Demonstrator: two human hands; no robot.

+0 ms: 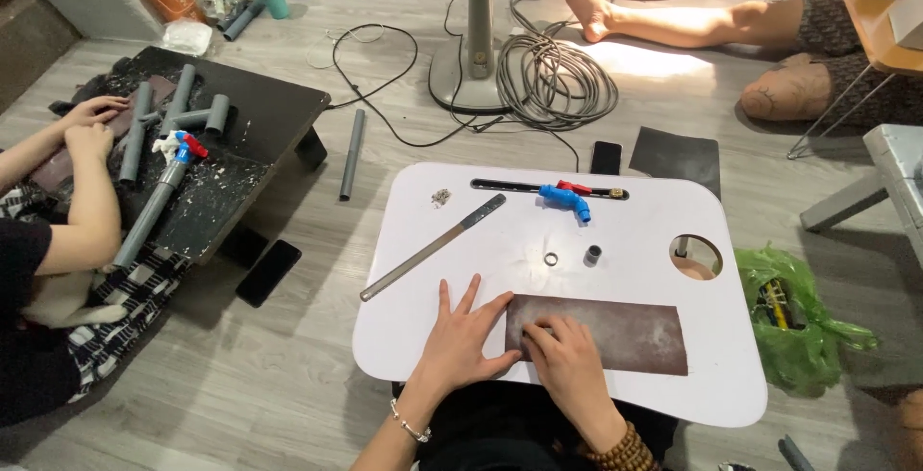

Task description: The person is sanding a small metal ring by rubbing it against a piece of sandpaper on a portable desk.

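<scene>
A brown sheet of sandpaper [625, 334] lies flat on the near part of a white lap table [500, 240]. My left hand [461, 336] rests open, fingers spread, pressing the sheet's left edge and the table. My right hand [567, 360] is curled with its fingertips pressed down on the sandpaper; whether something small is under them is hidden. Beyond the sheet stand a small metal ring [551, 260] and a short grey pipe piece [592, 256]. A long metal file [433, 246] lies diagonally to the left. A blue plastic tap with a red handle [567, 198] sits at the far edge.
A person at left touches grey pipes [159, 159] on a black low table [260, 106]. On the floor are a loose grey pipe [352, 154], two phones [268, 272], a fan base [471, 72], coiled cable [558, 72], another person's leg [673, 19], and a green bag [793, 322].
</scene>
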